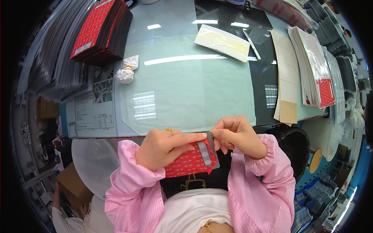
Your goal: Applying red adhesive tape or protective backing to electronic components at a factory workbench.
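Just in front of the table edge, my left hand grips a flat panel covered with red patterned film, its index finger stretched along the top edge. Near the panel's right end the film has a grey rectangular window, and a thin dark grey border sticks out past the red. My right hand is closed in a pinch against the panel's upper right corner. What lies between its thumb and index finger is too small to make out.
Red and black panels are stacked at the far left, beside clear sheets. A white tied bundle, yellow-white pad, white pen-like tool, cardboard strip and panel stack lie on the table. Another person's arm shows lower left.
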A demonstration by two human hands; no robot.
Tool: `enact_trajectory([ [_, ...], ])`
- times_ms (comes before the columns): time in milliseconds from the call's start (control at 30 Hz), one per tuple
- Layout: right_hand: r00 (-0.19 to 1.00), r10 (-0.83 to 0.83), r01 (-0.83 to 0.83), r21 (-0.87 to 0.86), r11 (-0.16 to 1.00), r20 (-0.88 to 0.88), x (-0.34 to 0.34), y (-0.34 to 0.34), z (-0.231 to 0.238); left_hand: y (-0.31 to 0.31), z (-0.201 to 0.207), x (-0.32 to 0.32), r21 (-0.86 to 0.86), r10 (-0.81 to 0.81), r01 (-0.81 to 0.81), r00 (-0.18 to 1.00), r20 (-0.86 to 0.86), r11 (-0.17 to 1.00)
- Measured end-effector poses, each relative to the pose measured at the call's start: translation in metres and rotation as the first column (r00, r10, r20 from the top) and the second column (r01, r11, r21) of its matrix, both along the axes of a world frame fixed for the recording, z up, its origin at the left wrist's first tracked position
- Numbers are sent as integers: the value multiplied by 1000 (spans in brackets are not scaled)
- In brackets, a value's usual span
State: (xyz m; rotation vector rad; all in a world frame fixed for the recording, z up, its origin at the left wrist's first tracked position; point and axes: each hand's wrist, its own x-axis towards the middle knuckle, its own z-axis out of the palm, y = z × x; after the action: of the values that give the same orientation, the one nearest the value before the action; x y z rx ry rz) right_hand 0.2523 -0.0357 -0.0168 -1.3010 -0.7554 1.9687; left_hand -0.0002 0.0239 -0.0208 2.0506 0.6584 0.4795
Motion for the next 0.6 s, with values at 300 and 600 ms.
enact_trajectory([
  [300, 999, -19, 14, 100, 995, 45, -2, -2, -6, -8, 3, 2, 156, 72, -62, 995, -64, 986],
  [600, 989, -24, 6, 121, 993, 148, -6, -5, -7, -12, 4, 4, 202, 79, -57, 992, -100, 978],
])
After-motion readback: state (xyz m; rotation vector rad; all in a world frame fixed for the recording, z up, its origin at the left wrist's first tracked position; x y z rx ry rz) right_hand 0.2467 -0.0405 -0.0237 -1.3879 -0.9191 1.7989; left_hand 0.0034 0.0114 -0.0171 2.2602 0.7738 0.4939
